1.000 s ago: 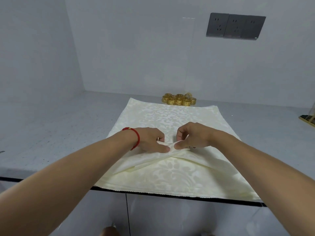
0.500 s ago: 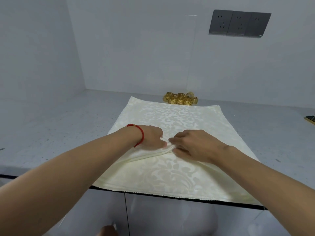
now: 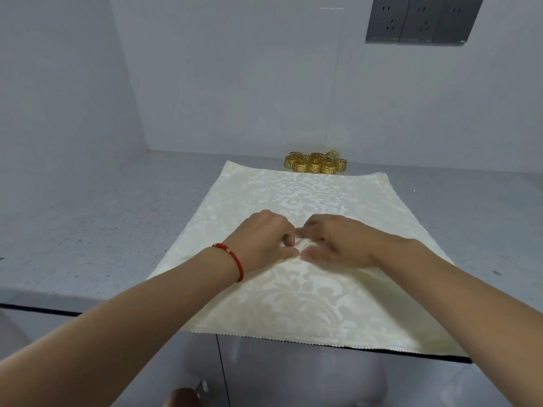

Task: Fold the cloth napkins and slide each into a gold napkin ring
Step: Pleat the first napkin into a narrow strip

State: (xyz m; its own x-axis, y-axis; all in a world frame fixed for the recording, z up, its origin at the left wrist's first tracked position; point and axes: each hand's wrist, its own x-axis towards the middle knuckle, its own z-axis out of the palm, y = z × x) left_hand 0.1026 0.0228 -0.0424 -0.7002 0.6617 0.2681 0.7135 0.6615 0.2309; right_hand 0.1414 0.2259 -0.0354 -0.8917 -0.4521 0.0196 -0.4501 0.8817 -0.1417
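Observation:
A cream damask napkin (image 3: pixel 305 301) lies spread on the grey counter, its near edge hanging just over the counter's front. My left hand (image 3: pixel 264 239), with a red cord on the wrist, and my right hand (image 3: pixel 338 242) meet at the napkin's middle. Both pinch a raised pleat of the cloth between thumb and fingers, fingertips nearly touching. A cluster of several gold napkin rings (image 3: pixel 316 163) stands just beyond the napkin's far edge, apart from both hands.
The grey speckled counter (image 3: pixel 97 218) stretches left and right of the napkin and ends at a dark front edge (image 3: pixel 38 309). White walls close the back and left. A dark socket panel (image 3: pixel 423 20) sits high on the back wall.
Both hands have moved away from me along the napkin's middle with the pinched pleat, which lies lower and smaller now. The stretch of flat cloth in front of the hands has grown.

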